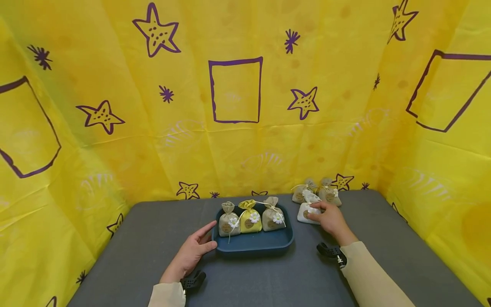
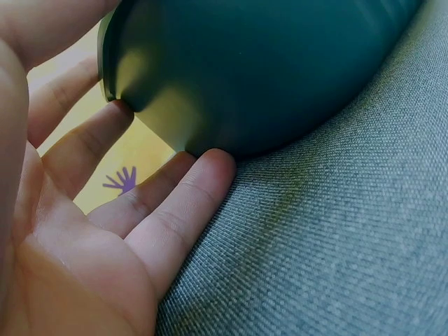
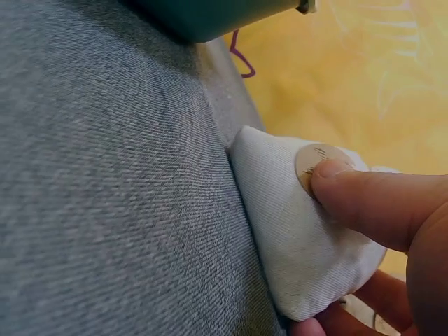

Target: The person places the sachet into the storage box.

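A dark blue tray [image 1: 251, 245] holds three small drawstring sachets in a row: a beige one [image 1: 227, 226], a yellow one [image 1: 248, 224] and another beige one [image 1: 270, 224], each with a white flower. Against the tray's left end, my left hand [image 1: 192, 251] rests its fingertips; the left wrist view shows the fingers [image 2: 175, 203] extended to the tray wall [image 2: 259, 77]. To the right of the tray my right hand [image 1: 331, 219] pinches a white sachet [image 1: 304, 213]. In the right wrist view its thumb presses the round label [image 3: 318, 164], other fingers behind the cloth.
Two more beige sachets, a left one [image 1: 299, 196] and a right one [image 1: 330, 197], stand behind the white one. Grey cloth covers the table [image 1: 253, 281]. A yellow patterned curtain [image 1: 238, 162] encloses the back and sides.
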{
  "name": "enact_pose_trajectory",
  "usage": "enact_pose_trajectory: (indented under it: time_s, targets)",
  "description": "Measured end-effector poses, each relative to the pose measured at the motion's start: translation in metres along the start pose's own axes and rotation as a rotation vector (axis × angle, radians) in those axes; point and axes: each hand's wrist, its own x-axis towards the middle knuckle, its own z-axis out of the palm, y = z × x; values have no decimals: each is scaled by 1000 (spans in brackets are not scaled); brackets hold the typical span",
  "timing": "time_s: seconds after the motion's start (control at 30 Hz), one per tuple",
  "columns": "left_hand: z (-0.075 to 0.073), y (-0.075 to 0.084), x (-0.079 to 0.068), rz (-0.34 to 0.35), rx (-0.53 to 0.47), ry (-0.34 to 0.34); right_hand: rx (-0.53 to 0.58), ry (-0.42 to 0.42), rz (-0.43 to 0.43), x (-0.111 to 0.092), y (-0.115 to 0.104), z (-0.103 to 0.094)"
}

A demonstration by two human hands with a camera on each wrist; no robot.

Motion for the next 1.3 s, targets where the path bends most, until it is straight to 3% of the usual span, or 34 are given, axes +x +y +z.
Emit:
enact_pose_trajectory:
  time_s: [0.47, 0.8, 1.03, 1.3]
  targets:
    - [1, -1, 0, 5, -5, -7, -46, 5, 44, -27, -5, -4]
    - [0, 0, 0, 3, -14, -6, -68, -24, 33, -33, -12, -9]
    - [0, -1, -1, 18, -20, -11, 17, 48, 47, -34, -8, -12]
    - [2, 2, -2, 30, -25, -34, 16, 114, 18, -35, -22, -30]
